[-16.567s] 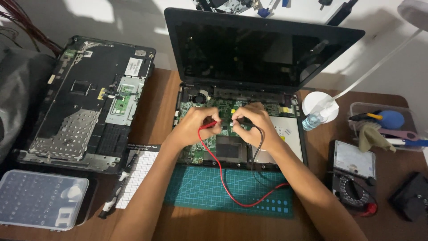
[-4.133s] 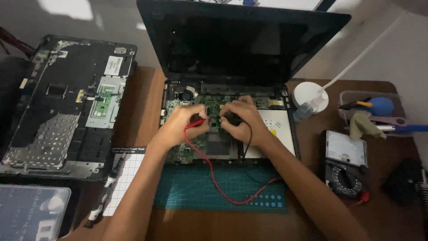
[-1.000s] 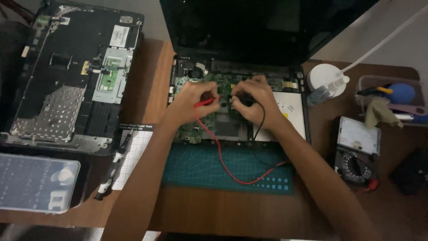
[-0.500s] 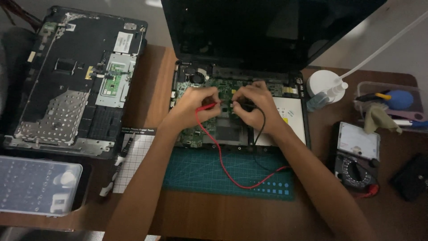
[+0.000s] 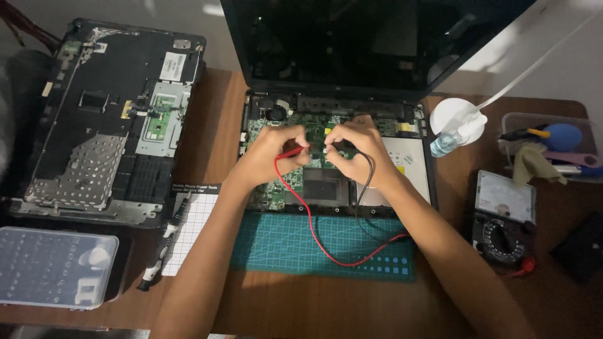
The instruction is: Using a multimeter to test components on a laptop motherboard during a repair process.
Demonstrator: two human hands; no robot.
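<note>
Red probe [image 5: 290, 152] pinched in left hand [image 5: 270, 154], black probe [image 5: 344, 147] in right hand [image 5: 357, 150], over green motherboard [image 5: 295, 182]; white rectangular label [image 5: 172, 66] far left.

Beside the left grip [image 5: 267, 154] runs a red probe lead [image 5: 314, 235]; by the right grip [image 5: 355, 147], a black lead [image 5: 363, 182]. Beneath both: green circuit board [image 5: 326, 125], teal grid-lined mat [image 5: 320, 251] (white lines), brown worktop [image 5: 326, 307].
</note>
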